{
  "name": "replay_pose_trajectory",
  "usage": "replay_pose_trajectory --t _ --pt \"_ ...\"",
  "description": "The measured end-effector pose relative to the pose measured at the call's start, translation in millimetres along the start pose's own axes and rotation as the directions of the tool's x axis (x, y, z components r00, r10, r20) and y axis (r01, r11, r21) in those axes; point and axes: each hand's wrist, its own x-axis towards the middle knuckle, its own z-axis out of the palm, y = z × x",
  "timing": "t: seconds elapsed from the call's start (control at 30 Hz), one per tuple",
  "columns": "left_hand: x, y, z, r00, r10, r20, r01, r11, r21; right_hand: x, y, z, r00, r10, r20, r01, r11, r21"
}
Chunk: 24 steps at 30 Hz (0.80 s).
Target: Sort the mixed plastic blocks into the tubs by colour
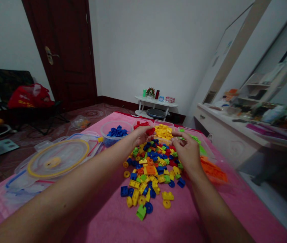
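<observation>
I have the left hand (142, 135) just above the middle of the frame, thumb and fingers pinching a small red brick (150, 131) over the far edge of the pile. The right hand (189, 150) sits right of centre, its fingers curled in beside the yellow bricks (163, 130); I cannot tell whether the fingertips are pressed together or gripping anything. Between my two forearms, from the centre down to the lower middle of the frame, the mixed pile (150, 169) spreads over a pink cloth (103, 219), with blue, yellow, green, orange and red pieces jumbled together and some round wheel-like ones among them. A green block (141, 212) lies at its near end. Beyond the pile I see a round clear tub (106, 140) of blue bricks (117, 131) left of centre, then red bricks (141, 124) behind the left hand and the yellow ones between the hands. Green bricks (202, 148) show just past the right hand, and orange bricks (213, 170) lie right of the right wrist. Clear lids (68, 157) overlap on the cloth at the left of the frame, the top one round with a yellow ring.
</observation>
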Motion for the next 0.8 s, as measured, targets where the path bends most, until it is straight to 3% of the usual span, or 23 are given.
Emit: replay_pose_trajectory --t 0.1,0.2,0.23,0.27,0.33,0.4,0.43,0.5,0.6,0.7,0.8 --pt "20.9 28.9 -2.8 0.984 0.124 -0.128 -0.094 0.972 0.217 0.6 2.2 -1.0 1.0 -0.01 0.013 0.01 1.0 -0.016" --pt "33.8 51.7 -10.0 0.961 0.225 -0.159 -0.159 0.925 0.346 0.4 4.7 -0.6 0.999 -0.013 0.047 0.015 0.999 -0.049" --pt "35.6 55.7 -12.5 0.945 0.299 -0.135 -0.21 0.868 0.449 0.2 6.1 0.3 0.998 -0.012 0.061 0.016 0.998 -0.063" --pt "36.2 57.2 -14.4 0.918 0.388 -0.086 -0.274 0.775 0.57 -0.3 8.0 1.7 0.997 -0.012 0.078 0.019 0.997 -0.081" --pt "33.2 52.2 -16.0 0.828 0.551 0.105 -0.416 0.478 0.774 -1.7 13.0 6.1 0.992 -0.016 0.123 0.032 0.991 -0.128" --pt "24.9 37.6 -15.2 0.738 0.599 0.31 -0.519 0.211 0.828 -4.2 19.0 12.4 0.982 -0.026 0.189 0.059 0.983 -0.172" --pt "18.9 27.6 -14.5 0.713 0.584 0.389 -0.557 0.135 0.819 -5.9 21.8 15.9 0.973 -0.036 0.226 0.079 0.979 -0.187" --pt "4.9 5.1 -14.4 0.716 0.514 0.472 -0.598 0.101 0.795 -9.8 25.4 22.1 0.951 -0.047 0.305 0.113 0.972 -0.205" --pt "-14.4 -27.3 -20.0 0.736 0.366 0.57 -0.639 0.095 0.763 -16.8 22.3 26.4 0.885 0.0 0.466 0.119 0.967 -0.226" --pt "-24.8 -49.8 -29.5 0.698 0.442 0.563 -0.636 0.021 0.771 -25.0 9.2 24.0 0.76 0.016 0.649 0.193 0.949 -0.25" --pt "-27.7 -59.9 -35.5 0.652 0.419 0.632 -0.647 -0.126 0.752 -32.5 -4.4 20.9 0.648 0.002 0.761 0.315 0.91 -0.271"
